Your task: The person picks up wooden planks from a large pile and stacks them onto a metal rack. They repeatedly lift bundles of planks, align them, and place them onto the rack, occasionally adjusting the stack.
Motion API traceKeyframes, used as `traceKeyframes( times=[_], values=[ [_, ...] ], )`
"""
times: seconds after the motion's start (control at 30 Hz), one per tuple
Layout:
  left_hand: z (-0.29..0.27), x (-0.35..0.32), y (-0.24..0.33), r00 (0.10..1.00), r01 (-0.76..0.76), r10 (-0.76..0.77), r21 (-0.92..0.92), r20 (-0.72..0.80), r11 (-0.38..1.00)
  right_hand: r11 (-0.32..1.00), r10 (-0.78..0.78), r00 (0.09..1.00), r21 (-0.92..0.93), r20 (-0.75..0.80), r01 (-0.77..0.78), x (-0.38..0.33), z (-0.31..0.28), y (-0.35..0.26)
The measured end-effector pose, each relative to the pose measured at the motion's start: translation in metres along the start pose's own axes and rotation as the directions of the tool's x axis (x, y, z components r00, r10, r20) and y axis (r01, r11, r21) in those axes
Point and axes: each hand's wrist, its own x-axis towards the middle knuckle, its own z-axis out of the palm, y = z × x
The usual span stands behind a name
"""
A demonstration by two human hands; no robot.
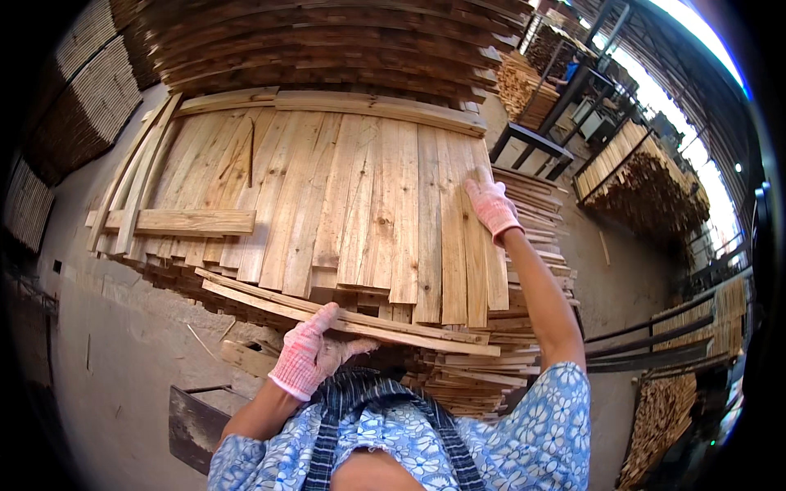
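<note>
Both my hands wear pink-and-white knitted work gloves. My left hand (311,353) is closed on a pair of long narrow wooden boards (409,331) at the near side of a wood stack, its fingers over their upper edge. Side by side on top of the stack lies a layer of pale planks (352,188), their near ends uneven. My right hand (493,206) rests flat on the rightmost planks, fingers stretched toward the far side. A board (381,109) lies crosswise along the far ends of the layer.
Several loose boards (131,180) lie on the left end, with a short thick board (192,222) across them. A thin dark stick (251,151) lies on the planks. A tall wood stack (327,49) rises behind. More stacked timber (647,180) and black metal frames (536,146) stand right.
</note>
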Motion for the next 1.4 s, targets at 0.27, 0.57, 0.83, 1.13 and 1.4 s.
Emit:
traceKeyframes(
  times=[0.27, 0.57, 0.83, 1.13, 1.4],
  values=[
    [-0.056, -0.013, -0.033, 0.980, -0.044, 0.054, -0.055, 0.194, 0.998, 0.668, -0.677, 0.723, -0.526, -0.138, 0.526, 0.039, 0.048, 0.076],
    [-0.012, 0.020, -0.028, 0.997, 0.039, -0.021, -0.234, 0.079, 0.972, 0.826, -0.439, 0.895, -0.428, -0.080, 0.366, 0.015, -0.011, 0.049],
    [0.002, 0.000, -0.026, 0.870, -0.141, 0.141, -0.036, 0.473, 0.989, 0.493, -0.825, 0.398, 0.164, 0.402, 0.855, -0.268, -0.101, -0.106],
    [0.038, -0.002, -0.020, 0.511, -0.833, 0.259, 0.546, 0.820, -0.084, 0.432, -0.872, 0.483, -0.346, 0.074, 0.833, -0.177, -0.021, -0.026],
    [0.059, 0.054, 0.114, 0.722, -0.414, -0.062, 0.359, 0.690, -0.836, 0.556, -0.805, 0.589, -0.252, 0.077, 0.792, -0.179, -0.024, -0.065]
  ],
)
